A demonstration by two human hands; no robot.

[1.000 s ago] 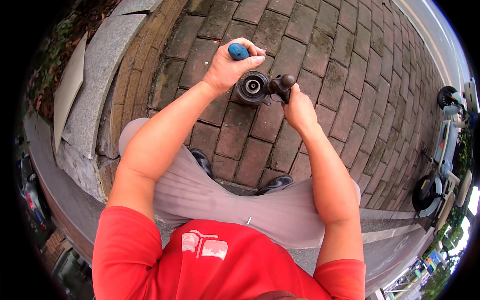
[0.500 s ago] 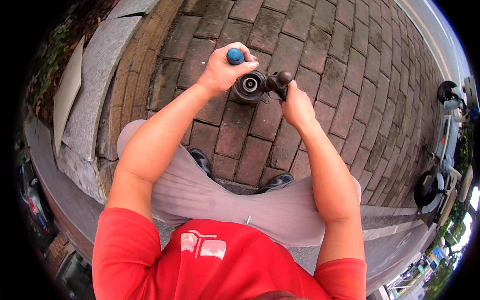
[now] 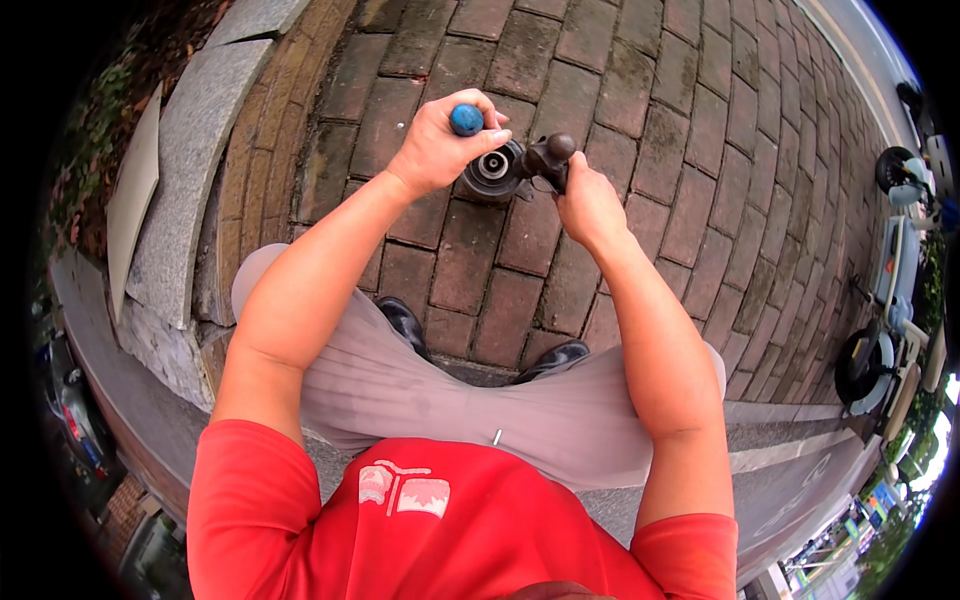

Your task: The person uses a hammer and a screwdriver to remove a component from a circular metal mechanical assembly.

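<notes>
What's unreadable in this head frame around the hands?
Head view only:
- Blue-tipped tool: shaft hidden inside the left hand.
- Dark round part: what it is cannot be told; small, half covered by fingers.
- Dark knobbed piece: lower end hidden by the right hand.
- Scooters: bent and cut off by the fisheye rim.

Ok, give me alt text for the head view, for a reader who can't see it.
A seated person holds a small dark wheeled part out over brick paving; the left hand grips a blue-capped tool handle and the right hand clasps a dark knobbed piece. Parked scooters stand at right.
</notes>
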